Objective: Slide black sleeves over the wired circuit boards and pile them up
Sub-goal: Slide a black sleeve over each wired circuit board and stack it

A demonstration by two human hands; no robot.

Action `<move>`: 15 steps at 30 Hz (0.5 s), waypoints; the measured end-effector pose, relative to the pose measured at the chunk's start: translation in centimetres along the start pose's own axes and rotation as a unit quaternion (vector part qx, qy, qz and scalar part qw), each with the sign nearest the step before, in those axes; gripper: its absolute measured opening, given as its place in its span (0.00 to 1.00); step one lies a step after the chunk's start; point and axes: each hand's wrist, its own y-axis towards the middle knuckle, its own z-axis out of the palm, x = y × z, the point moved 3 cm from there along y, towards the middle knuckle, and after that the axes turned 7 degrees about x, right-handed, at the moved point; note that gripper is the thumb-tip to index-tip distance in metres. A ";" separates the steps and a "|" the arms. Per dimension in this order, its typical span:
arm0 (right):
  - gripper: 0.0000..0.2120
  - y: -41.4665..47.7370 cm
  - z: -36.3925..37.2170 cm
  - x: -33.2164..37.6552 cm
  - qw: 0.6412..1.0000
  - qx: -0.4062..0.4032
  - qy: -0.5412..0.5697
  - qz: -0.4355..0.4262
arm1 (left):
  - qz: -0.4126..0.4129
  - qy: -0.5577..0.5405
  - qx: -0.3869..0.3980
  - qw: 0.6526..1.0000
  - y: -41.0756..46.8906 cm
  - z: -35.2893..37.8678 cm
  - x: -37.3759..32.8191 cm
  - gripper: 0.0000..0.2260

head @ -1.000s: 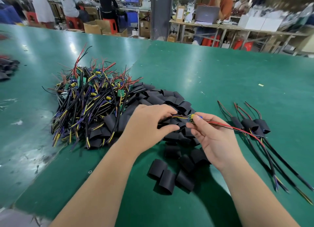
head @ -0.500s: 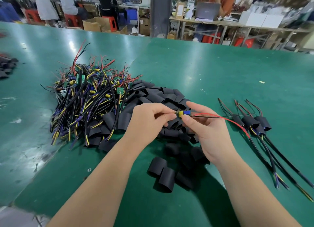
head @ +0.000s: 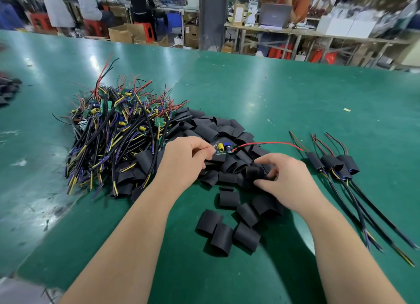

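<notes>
The left hand (head: 188,158) pinches a small circuit board (head: 223,148), its red wire (head: 268,142) trailing, above the heap of black sleeves (head: 211,131) on the green bench (head: 295,99). The right hand (head: 291,183) curls round one sleeve (head: 251,172) in that heap.

The green table (head: 295,94) is viewed forward and downward from head height, close above the left hand (head: 188,158) and right hand (head: 288,181).

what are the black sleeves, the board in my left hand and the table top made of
Sleeves: thin soft plastic tubing, matte black, likely heat-shrink; they lie flattened and creased.
Board: rigid green laminate, probably fibreglass; flat, carrying components.
Table top: smooth green mat, perhaps vinyl or rubber, semi-gloss; it mirrors the lights, with scuffs.
</notes>
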 end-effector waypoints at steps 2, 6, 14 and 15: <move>0.20 0.1 0.5 0.4 1.000 0.018 -0.015 -0.018 | 0.005 0.039 -0.001 0.999 0.0 0.0 0.0 0.06; 0.23 0.6 1.1 0.6 0.999 0.017 -0.031 -0.038 | 0.014 0.071 0.006 0.997 -0.1 0.2 -0.1 0.07; 0.21 0.4 1.5 0.7 0.998 0.020 -0.038 -0.047 | 0.039 0.083 -0.024 0.995 -0.1 -0.1 -0.4 0.06; 0.19 0.5 1.5 0.7 0.998 0.018 -0.043 -0.043 | 0.043 0.084 -0.026 0.995 -0.2 -0.1 -0.4 0.06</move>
